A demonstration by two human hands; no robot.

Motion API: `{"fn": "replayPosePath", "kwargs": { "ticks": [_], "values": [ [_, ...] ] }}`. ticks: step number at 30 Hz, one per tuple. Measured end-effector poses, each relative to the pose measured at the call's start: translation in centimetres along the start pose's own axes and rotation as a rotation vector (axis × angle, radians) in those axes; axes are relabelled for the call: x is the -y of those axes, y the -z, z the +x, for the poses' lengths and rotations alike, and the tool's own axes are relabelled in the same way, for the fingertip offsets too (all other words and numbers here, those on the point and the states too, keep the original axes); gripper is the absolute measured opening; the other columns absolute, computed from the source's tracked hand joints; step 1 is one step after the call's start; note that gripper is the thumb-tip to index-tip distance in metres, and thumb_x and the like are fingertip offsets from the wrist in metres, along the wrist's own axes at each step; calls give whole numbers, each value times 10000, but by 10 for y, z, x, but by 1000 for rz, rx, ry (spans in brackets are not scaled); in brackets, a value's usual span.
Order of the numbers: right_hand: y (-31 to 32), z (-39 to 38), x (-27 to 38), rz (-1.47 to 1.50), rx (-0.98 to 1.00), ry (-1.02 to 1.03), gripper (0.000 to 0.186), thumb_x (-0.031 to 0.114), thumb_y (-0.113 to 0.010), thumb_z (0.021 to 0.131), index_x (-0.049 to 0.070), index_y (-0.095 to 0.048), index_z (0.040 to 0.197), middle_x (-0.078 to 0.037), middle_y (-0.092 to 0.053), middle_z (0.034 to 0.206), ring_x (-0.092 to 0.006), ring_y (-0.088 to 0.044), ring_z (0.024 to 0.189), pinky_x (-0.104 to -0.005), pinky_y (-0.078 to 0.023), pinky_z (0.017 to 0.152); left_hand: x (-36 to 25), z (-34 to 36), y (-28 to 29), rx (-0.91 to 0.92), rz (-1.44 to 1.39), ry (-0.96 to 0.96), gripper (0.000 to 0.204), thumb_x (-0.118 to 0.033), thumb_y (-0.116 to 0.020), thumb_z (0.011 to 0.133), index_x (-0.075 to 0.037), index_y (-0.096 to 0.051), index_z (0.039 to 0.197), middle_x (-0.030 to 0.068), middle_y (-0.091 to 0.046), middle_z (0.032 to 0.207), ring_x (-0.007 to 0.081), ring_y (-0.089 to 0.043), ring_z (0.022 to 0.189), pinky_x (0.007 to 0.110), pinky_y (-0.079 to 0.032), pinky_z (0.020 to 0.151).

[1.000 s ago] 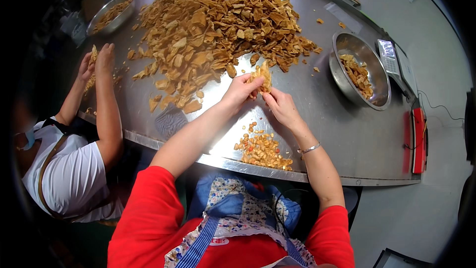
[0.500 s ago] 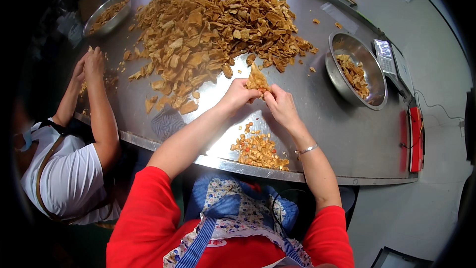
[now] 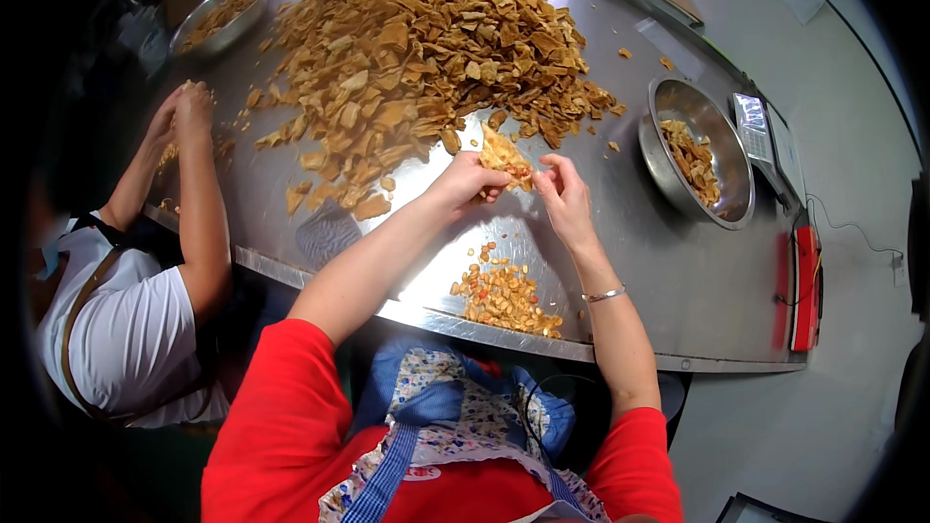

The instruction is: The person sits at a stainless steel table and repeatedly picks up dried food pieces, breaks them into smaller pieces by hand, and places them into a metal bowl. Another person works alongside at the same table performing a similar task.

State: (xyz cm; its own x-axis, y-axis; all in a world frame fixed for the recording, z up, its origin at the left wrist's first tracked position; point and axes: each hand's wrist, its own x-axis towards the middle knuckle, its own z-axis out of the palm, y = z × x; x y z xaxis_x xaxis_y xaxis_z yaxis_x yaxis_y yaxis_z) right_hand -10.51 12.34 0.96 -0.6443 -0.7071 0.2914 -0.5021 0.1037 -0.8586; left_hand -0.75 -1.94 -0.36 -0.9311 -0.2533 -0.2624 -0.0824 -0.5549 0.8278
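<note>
My left hand (image 3: 465, 179) is closed on a crinkled golden dried piece (image 3: 499, 147), which has small reddish bits along its lower part. My right hand (image 3: 567, 199) is just right of it, thumb and forefinger slightly apart by the piece's edge; whether it touches is unclear. Below my hands lies a loose heap of small yellowish nut pieces (image 3: 499, 295) with a few reddish ones. A large mound of brown dried flakes (image 3: 417, 58) covers the back of the steel table (image 3: 697, 300).
A steel bowl (image 3: 722, 194) of pieces sits right, beside a scale (image 3: 756, 126) and a red object (image 3: 804, 291). Another bowl (image 3: 232, 24) is at back left. At my left, a co-worker in white (image 3: 131, 329) works with both hands (image 3: 189, 111) together. A dark mesh item (image 3: 325, 237) lies nearer.
My right hand has drawn slightly rightward from the held piece and its fingers have loosened. My left hand still grips the piece. The co-worker's hands have shifted slightly.
</note>
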Motion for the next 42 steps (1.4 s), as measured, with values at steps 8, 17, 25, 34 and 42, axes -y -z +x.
{"fn": "replayPosePath", "kwargs": {
  "ticks": [8,17,25,34,42],
  "values": [
    [-3,-5,0,-388,97,323,143,125,-576,782,43,-534,892,-119,-535,775,-300,-558,645,-361,-453,553,9,-5,-11,-86,562,-224,92,-47,-629,731,3,-627,809,4,-551,631,51,-447,525,210,-350,463],
    [-16,-9,-5,-389,-146,385,54,61,-516,816,11,-522,835,-114,-536,724,-258,-545,582,-339,-429,510,5,-2,-10,-37,355,-99,83,-20,-601,753,3,-616,831,7,-545,626,60,-440,512,210,-341,463],
    [-4,-3,-4,-97,-93,149,88,69,-577,782,7,-549,838,-71,-544,708,-137,-514,561,-254,-412,503,3,-1,-9,-135,363,-117,93,-20,-589,720,4,-615,807,24,-558,632,78,-459,507,222,-357,459],
    [11,-5,8,-15,572,132,176,171,-631,722,3,-579,723,-68,-547,666,-154,-532,559,-284,-436,518,5,6,7,-210,168,-139,43,-43,-573,750,-6,-566,770,20,-536,608,77,-474,513,211,-366,463],
    [3,0,-11,-274,204,-163,367,354,-527,821,5,-537,707,-127,-536,561,-243,-527,516,-347,-394,496,10,5,-3,-105,129,-122,66,-61,-590,752,-19,-569,798,12,-536,640,74,-472,536,211,-372,487]
  ]
}}
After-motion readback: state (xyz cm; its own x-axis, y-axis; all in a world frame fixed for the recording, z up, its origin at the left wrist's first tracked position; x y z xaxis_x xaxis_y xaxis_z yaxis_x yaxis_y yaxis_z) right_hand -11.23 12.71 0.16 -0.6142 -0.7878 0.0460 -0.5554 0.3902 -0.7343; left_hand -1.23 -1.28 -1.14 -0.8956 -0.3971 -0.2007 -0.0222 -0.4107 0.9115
